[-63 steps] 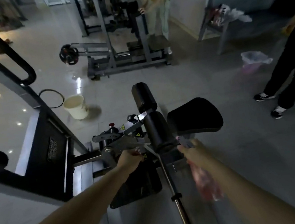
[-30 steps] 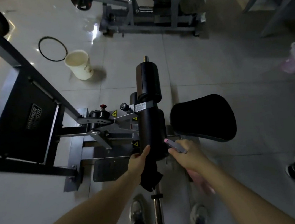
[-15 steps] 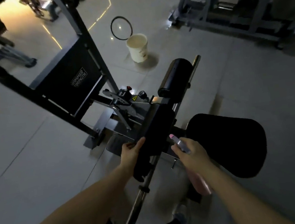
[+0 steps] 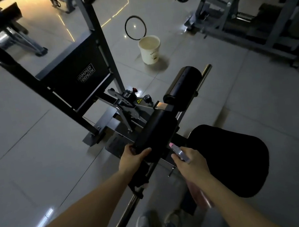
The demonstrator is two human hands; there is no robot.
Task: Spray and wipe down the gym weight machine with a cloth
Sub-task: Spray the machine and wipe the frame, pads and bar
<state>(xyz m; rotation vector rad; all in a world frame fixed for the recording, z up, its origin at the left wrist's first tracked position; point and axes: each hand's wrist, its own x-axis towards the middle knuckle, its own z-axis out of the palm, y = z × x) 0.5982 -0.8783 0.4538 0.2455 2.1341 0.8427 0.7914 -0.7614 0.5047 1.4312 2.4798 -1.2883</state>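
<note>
The weight machine fills the middle of the view, with a near black roller pad (image 4: 154, 131), a far roller pad (image 4: 183, 86) and a black seat pad (image 4: 231, 158) at the right. My left hand (image 4: 133, 157) presses a dark cloth (image 4: 138, 177) against the near end of the closer roller; the cloth hangs below the hand. My right hand (image 4: 190, 162) grips a spray bottle (image 4: 180, 153), whose pink-tipped nozzle points at that roller. The pinkish bottle body hangs blurred below my wrist.
A cream bucket (image 4: 150, 49) stands on the tiled floor beyond the machine, with a black ring (image 4: 135, 28) behind it. The machine's black frame (image 4: 76, 73) rises at the left. Another grey machine (image 4: 241, 11) stands at the back right. My shoes (image 4: 156, 225) show below.
My view has swung left and the machine now lies diagonally. Both hands stayed at the near roller's end, the left with the cloth, the right with the bottle.
</note>
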